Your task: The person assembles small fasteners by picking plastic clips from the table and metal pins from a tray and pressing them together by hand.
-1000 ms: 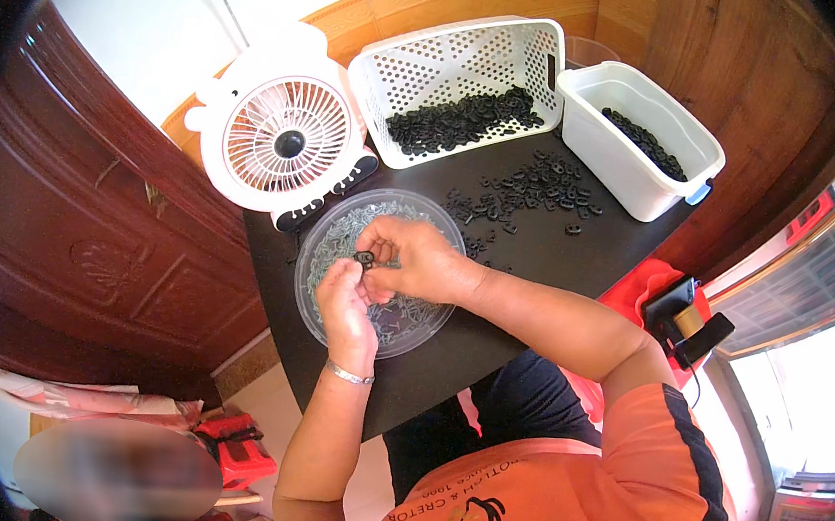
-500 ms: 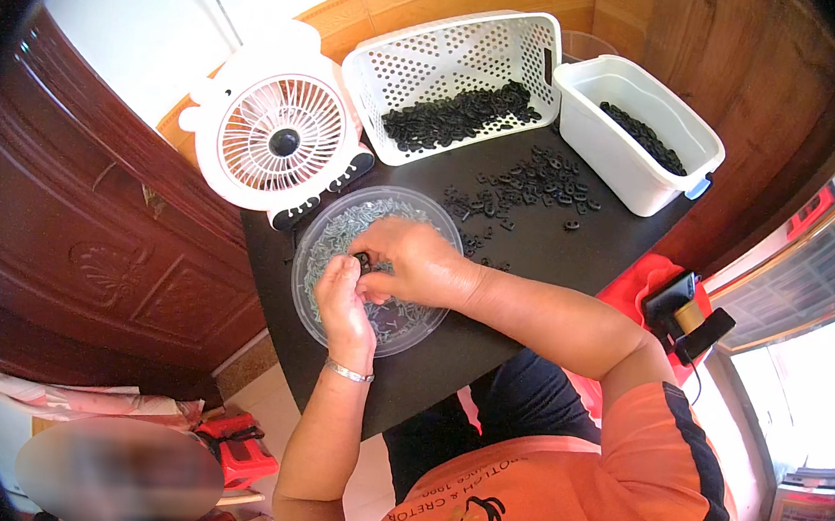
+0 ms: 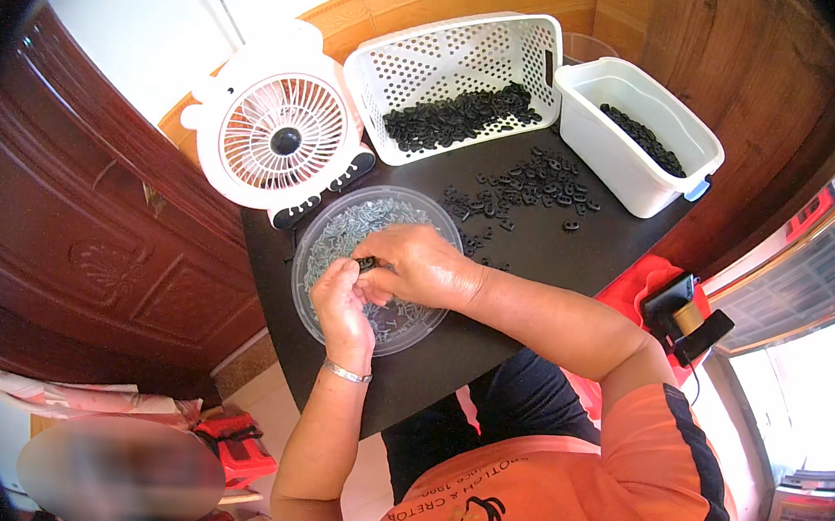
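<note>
Over a round clear tub point(image 3: 407, 328) of small silvery screws point(image 3: 353, 216), my two hands meet. A small black plastic part point(image 3: 366, 264) is pinched between their fingertips. My left hand point(image 3: 340, 308), with a bracelet at its wrist, grips the part from the near left. From the right, my right hand point(image 3: 424, 266) closes its thumb and fingers on it. Its fingers partly cover the part, so I cannot make out whether a screw is in it. More loose black parts point(image 3: 535, 186) lie scattered on the dark table to the right of the tub.
At the back, a white perforated basket point(image 3: 381, 66) lies tipped toward me with black parts inside. Right of it stands a white bin point(image 3: 603, 158) holding more of them. A pink-and-white fan point(image 3: 283, 142) stands behind the tub at the left. The dark table point(image 3: 364, 401) ends near my body.
My fingers have shifted slightly around the black part, which now shows more flatly between them. Both hands stay over the tub; nothing else has visibly moved.
</note>
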Motion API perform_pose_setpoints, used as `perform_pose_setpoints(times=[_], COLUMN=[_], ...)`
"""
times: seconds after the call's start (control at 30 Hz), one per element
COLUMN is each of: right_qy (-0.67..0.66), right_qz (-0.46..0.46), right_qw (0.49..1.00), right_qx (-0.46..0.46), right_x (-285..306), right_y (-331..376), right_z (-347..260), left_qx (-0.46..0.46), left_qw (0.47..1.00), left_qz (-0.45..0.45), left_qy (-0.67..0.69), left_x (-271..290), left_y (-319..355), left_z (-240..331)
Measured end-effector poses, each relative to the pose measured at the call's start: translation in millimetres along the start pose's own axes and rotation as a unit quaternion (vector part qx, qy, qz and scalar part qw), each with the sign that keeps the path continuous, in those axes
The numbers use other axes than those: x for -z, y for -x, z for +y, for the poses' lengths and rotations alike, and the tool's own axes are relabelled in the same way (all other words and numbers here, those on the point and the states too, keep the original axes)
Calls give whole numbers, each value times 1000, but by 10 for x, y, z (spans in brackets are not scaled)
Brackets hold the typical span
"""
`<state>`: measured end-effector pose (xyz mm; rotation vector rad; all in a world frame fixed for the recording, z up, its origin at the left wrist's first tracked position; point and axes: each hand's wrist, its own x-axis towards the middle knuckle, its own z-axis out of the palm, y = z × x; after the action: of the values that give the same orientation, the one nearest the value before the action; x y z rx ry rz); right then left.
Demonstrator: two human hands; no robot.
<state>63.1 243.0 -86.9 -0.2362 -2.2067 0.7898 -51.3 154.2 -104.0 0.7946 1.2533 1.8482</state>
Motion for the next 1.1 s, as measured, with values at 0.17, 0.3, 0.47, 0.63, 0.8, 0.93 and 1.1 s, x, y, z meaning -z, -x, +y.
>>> perform_pose_setpoints(times=[0.17,0.3,0.47,0.63,0.8,0.93,1.1], right_qy=[-11,39,93,240,515,461,252], right_qz=[-17,31,55,172,346,324,109], right_qw=[999,999,994,955,781,825,935], right_qx=[-40,1,6,-32,-61,-49,-226], right_x=[-2,-7,144,981,2244,2293,1865], right_y=[14,50,55,56,258,429,822], right_z=[-5,-22,-74,-150,-95,-163,-105], left_qx=[8,10,-19,-32,-42,-24,-24], left_qw=[1000,1000,999,994,994,994,992], left_qz=[-2,5,-3,-23,-40,-44,-45], left_qy=[-2,8,-29,-102,-98,-94,-113], left_x=[-39,-56,-56,32,-16,15,60], left_y=[18,45,27,8,-24,-54,-48], left_z=[-1,-10,10,26,33,2,20])
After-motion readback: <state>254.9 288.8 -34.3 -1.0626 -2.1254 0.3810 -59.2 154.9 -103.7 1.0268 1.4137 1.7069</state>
